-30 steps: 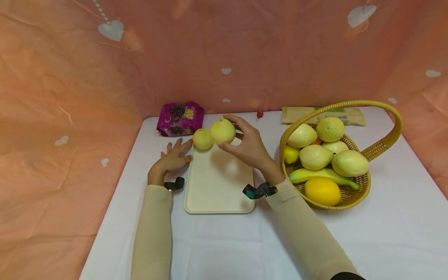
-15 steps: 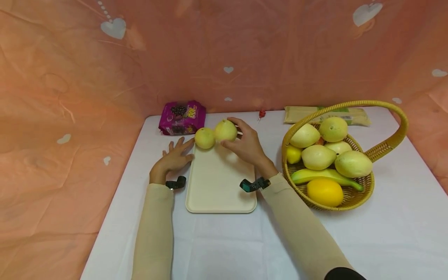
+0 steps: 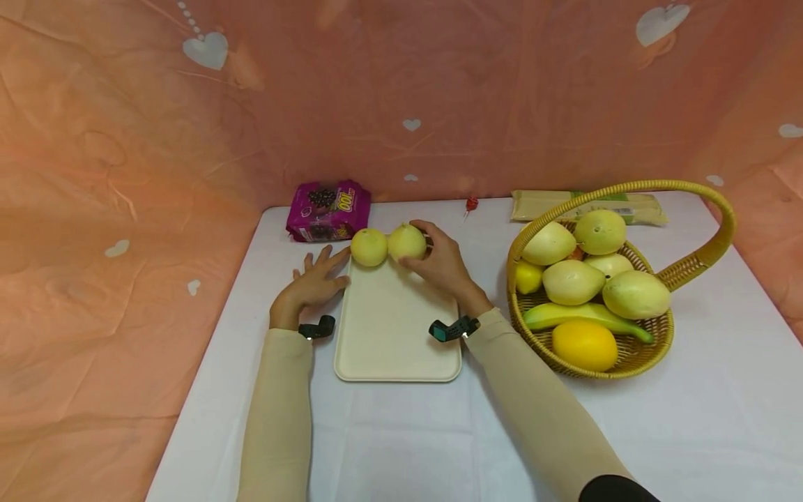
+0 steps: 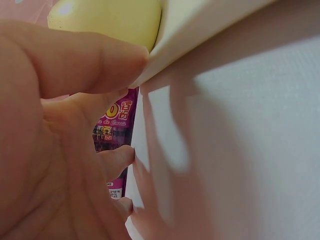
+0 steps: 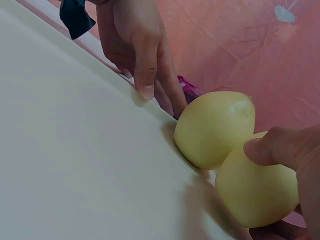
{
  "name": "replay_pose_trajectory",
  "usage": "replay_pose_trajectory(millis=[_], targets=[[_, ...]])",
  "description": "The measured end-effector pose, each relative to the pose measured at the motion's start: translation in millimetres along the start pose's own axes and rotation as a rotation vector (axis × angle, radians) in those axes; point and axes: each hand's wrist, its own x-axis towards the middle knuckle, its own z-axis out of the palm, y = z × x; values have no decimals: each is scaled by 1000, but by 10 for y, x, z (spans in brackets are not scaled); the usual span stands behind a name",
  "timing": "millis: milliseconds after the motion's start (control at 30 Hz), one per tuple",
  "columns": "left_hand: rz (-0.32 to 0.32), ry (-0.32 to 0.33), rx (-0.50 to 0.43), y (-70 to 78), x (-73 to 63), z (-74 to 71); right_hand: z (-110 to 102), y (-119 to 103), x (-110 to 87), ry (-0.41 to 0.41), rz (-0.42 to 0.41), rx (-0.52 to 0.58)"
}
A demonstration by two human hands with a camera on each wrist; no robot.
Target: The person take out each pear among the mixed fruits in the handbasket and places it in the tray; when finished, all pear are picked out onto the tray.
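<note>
My right hand (image 3: 442, 263) grips a round, pale yellow pear (image 3: 406, 242) at the far end of the cream tray (image 3: 398, 335). The right wrist view shows the thumb on top of this pear (image 5: 257, 190) and fingertips beneath its far side. Against it, to the left, sits a second pear (image 3: 369, 247) in the tray's far left corner. My left hand (image 3: 310, 282) rests beside the tray with fingers spread. In the left wrist view its thumb (image 4: 95, 62) touches the tray edge and its other fingertips reach the white cloth.
A wicker basket (image 3: 655, 348) with a tall handle stands right of the tray, holding several pale fruits, a banana-shaped fruit (image 3: 586, 317) and a yellow one (image 3: 585, 345). Behind lie a purple snack pack (image 3: 328, 211), a red lollipop (image 3: 471, 204) and a beige packet (image 3: 643, 209).
My right hand has lowered the held pear onto the tray's far end, against the other pear. My left hand has stayed at the tray's left edge.
</note>
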Motion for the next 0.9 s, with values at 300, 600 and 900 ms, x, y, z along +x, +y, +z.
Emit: replay_pose_trajectory(millis=[300, 600, 900], targets=[[9, 4, -4, 12, 6, 8, 16, 67, 28, -13, 11, 20], [9, 4, 2, 8, 23, 11, 11, 97, 55, -28, 11, -23], [-4, -11, -8, -5, -7, -6, -35, -7, -75, -8, -47, -155]])
